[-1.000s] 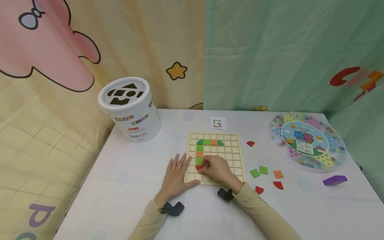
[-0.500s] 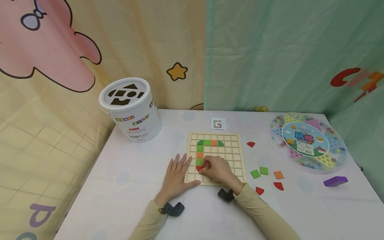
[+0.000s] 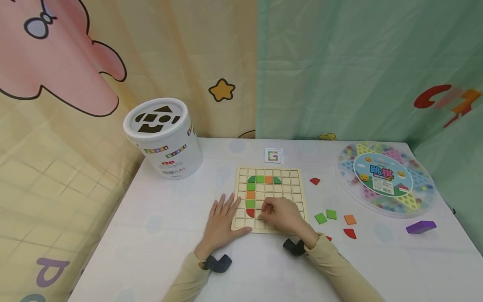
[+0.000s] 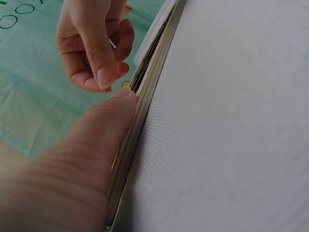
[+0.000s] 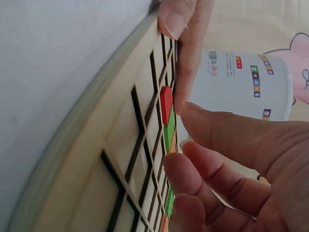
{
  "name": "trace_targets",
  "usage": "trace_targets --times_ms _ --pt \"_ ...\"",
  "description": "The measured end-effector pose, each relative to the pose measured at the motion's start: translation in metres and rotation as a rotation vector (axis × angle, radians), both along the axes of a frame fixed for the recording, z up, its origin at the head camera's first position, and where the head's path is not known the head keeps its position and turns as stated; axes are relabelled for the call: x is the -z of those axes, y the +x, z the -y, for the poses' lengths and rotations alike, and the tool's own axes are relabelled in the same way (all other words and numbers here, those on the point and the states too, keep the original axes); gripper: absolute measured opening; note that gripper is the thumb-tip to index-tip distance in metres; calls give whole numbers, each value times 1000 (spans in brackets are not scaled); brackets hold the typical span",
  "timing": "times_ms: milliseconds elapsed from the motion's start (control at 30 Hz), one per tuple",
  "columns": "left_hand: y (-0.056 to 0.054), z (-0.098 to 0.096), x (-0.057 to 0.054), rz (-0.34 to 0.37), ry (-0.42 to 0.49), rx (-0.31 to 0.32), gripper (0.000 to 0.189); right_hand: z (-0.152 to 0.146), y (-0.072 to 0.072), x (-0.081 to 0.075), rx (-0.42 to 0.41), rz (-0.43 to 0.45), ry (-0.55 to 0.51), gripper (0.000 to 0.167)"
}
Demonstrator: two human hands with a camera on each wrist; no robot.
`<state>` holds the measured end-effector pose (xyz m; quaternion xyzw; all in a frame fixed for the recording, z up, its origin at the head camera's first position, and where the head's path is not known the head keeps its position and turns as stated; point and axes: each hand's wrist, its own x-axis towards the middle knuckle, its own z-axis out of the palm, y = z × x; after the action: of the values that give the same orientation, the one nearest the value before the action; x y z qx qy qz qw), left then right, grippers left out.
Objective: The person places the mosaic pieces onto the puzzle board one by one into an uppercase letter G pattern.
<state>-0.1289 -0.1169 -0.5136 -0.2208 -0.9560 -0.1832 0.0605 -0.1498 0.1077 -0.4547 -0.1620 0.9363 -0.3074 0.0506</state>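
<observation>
On a white desk (image 3: 151,251) lies a pale wooden square board (image 3: 296,197) marked with a grid. A person's left hand (image 3: 221,222) rests at its left side with the fingers spread, the thumb touching the board's near edge. The right hand (image 3: 279,213) is above the board, fingers loosely curled and holding nothing; the right wrist view shows a gap between thumb and forefinger.

Just beside the right fingertips, a red quarter-circle tile (image 3: 250,213) sits in the second column from the left. Above it in that column are a green square tile (image 3: 250,204), an orange square tile (image 3: 250,194) and more green tiles, with a row running right along the top.

Loose red, green and orange tiles (image 3: 331,214) lie right of the board. Beyond its far edge is a small printed white card (image 3: 273,155). A white cylindrical tub (image 3: 171,153) stands at the far left; a round, clear game box (image 3: 385,178) lies far right.
</observation>
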Motion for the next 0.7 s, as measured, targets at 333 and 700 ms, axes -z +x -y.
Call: trace_targets --times_ms 333,700 --pt "-1 1 3 -11 2 6 93 -64 -1 -13 87 -36 -24 14" --pt "-1 1 4 -12 7 8 94 -131 2 -17 125 8 -13 15"
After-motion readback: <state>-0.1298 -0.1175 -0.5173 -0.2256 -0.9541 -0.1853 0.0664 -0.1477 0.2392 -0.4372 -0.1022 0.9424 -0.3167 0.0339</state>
